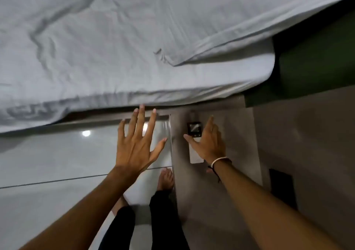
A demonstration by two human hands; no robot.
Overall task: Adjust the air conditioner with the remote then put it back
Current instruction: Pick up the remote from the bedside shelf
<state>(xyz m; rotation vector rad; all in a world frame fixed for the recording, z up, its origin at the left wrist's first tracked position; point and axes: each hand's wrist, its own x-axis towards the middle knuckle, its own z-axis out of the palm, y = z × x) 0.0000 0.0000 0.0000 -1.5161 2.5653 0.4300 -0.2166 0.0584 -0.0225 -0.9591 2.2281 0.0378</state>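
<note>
Both forearms reach up from the lower frame: the right hand (208, 144), fingers spread, hovers over the white remote (195, 144) lying lengthwise toward the bed (115, 47) on the grey surface (221, 201), while the left hand (137, 144), splayed and empty, lies further left.

A slim white rectangular remote with a dark display window (195, 144) lies flat on a grey-brown matte counter (236, 134) beside a bed covered in a rumpled white sheet (115, 47). The right hand (208, 144), a pale band at its wrist, hovers spread over the remote's right side, palm down; whether it touches is unclear. The left hand (138, 144) is splayed wide over the glossy pale tiled floor (48, 163), holding nothing. Bare feet stand below.
</note>
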